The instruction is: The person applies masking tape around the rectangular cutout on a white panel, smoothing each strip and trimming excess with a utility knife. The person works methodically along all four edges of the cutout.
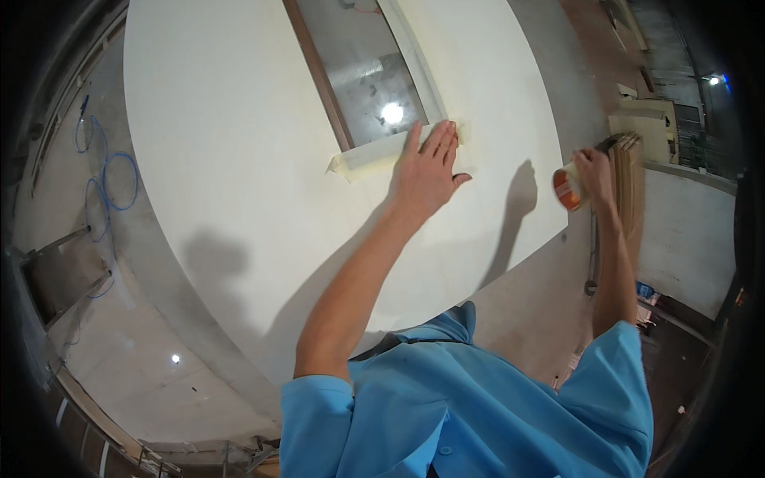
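A large white door-like panel [215, 95] lies in front of me, with a long rectangular opening [362, 88] cut through it. Strips of pale masking tape [374, 158] run along the opening's near edge and its right edge; the near strip's left end sticks out loosely. My left hand [430, 169] lies flat with fingers spread, its fingertips on the tape at the opening's near right corner. Off the panel's right edge, my right hand [595, 177] grips a roll of tape [569, 188] with an orange-brown core.
Blue hose [119, 182] loops across the floor at the left, near a dark metal frame [68, 271]. Several brown boards [629, 187] stand stacked at the right, beside a white panel [689, 231]. My shadow falls across the white surface.
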A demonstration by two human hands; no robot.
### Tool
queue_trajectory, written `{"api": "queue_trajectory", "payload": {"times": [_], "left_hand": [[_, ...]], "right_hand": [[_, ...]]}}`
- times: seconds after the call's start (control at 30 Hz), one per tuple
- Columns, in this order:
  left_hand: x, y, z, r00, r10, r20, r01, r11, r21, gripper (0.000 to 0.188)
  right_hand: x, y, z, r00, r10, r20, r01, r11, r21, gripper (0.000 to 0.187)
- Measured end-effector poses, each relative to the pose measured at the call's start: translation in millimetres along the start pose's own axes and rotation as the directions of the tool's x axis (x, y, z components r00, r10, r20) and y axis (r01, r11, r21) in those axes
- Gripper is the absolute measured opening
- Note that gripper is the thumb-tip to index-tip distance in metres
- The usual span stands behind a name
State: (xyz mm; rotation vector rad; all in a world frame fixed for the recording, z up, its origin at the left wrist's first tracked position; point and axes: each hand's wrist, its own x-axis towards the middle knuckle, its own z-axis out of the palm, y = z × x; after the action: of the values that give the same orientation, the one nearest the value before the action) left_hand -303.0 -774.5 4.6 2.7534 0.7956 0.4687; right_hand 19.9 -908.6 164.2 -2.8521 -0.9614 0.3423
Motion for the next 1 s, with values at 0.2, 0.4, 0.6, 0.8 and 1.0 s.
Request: {"api": "queue_trajectory", "payload": {"times": [0.2,0.4,0.6,0.8,1.0], "left_hand": [[8.8,24.7,12.6,0.985,-0.164,0.050,0.167,0.984,-0.061,0.087],[-12.8,13.5,6.1,0.996,-0.083,-0.036,0.081,0.995,-0.057,0.081],[-99.8,-48.1,-41.0,0.990,-0.144,0.003,0.143,0.986,-0.082,0.063],[-84.3,-45.5,-66.6,0.975,-0.221,-0.037,0.216,0.971,-0.106,0.054],[-58.1,-40.0,-43.8,0.975,-0.168,-0.145,0.139,0.971,-0.193,0.044]], "right_hand": [[-60.9,-57.0,74.8,0.982,-0.047,0.183,-0.039,0.897,0.439,0.029],[-64.4,-62.4,73.9,0.979,-0.059,0.197,-0.080,0.772,0.630,0.027],[-64.8,-45.3,101.2,0.943,-0.144,0.301,-0.165,0.583,0.795,0.026],[-63.9,-56.3,101.5,0.893,-0.250,0.374,-0.201,0.522,0.829,0.027],[-61.2,-63.5,94.4,0.880,-0.285,0.380,-0.178,0.544,0.820,0.025]]}}
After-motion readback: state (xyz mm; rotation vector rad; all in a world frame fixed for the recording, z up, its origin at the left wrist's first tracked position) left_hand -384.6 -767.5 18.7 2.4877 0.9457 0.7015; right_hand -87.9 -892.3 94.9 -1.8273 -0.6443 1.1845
